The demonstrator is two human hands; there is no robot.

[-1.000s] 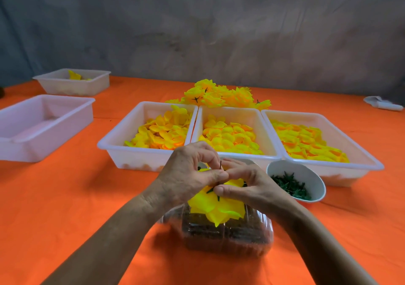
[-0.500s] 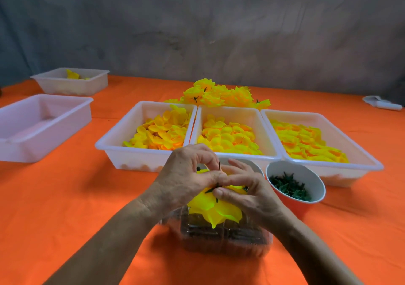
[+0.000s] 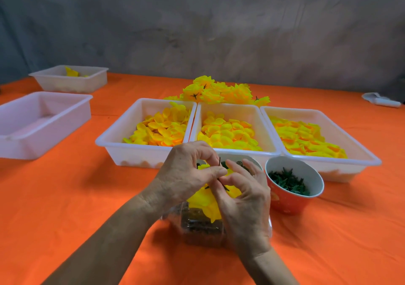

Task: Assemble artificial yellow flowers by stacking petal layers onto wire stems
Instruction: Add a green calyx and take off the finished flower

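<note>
No legible text, labels, nos. or signs anywhere on trays, bowl or cloth.

Flower point(image 3: 210, 205) centre, behind both hands' fingers

The cloth point(image 3: 65, 197) under my work was matt orange fabric, faintly creased. On it, behind my hands, the three petal trays point(image 3: 135, 155) were smooth translucent white plastic with a soft sheen. The petals point(image 3: 162, 129) inside looked like thin matt cloth, yellow shading to orange. The flower point(image 3: 206, 203) I pinched had the same soft fabric look, on a thin dark wire stem point(image 3: 219, 161). Right of the trays' near edge, the bowl point(image 3: 285, 203) looked glossy, white inside. The box point(image 3: 201, 230) beneath my hands was clear shiny plastic.
</note>
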